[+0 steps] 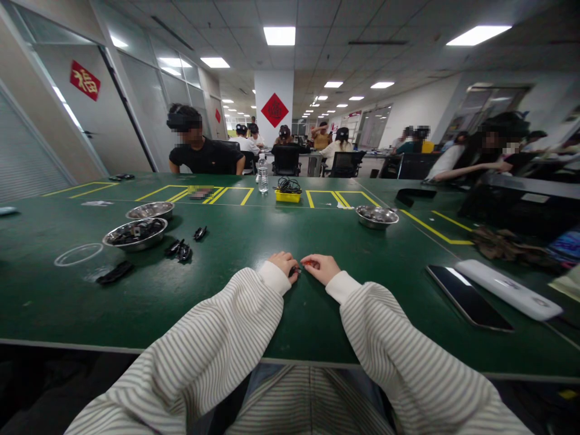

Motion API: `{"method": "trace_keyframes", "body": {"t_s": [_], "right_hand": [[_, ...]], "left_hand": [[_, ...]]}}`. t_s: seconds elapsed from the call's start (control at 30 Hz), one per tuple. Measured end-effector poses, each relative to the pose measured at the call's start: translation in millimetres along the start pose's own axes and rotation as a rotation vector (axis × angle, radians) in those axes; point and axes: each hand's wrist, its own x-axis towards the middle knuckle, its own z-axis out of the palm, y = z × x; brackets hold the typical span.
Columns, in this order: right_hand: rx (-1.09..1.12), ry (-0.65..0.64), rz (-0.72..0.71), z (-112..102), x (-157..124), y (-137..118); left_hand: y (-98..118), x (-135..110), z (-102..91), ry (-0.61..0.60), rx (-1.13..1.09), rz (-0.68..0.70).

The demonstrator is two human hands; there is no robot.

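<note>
My left hand [284, 264] and my right hand [321, 267] rest close together on the green table [235, 254], both with fingers curled. Between their fingertips they pinch a small dark part [296, 269] that is too small to name. Both arms wear striped sleeves. To the left lie several loose black parts [180, 249] and a steel bowl [135, 234] filled with more of them, with a second steel bowl [150, 210] behind it.
A third steel bowl [377, 215] sits at the right. A phone [468, 296] and a white case [507, 289] lie near my right arm. A water bottle [263, 173] and a yellow tray [288, 193] stand farther back. Other people sit at the tables beyond.
</note>
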Motion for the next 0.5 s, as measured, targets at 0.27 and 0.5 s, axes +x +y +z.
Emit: {"method": "trace_keyframes", "body": {"t_s": [0.27,0.5], "right_hand": [[-0.046,-0.037,-0.156,0.8,0.1,1.1],[-0.136,-0.055,-0.127,-2.8,-1.8,-0.8]], "left_hand": [[-0.6,0.8,2.3,-0.015,0.007,-0.007],[0.9,0.5,-1.0,-0.031,0.027,-0.025]]}}
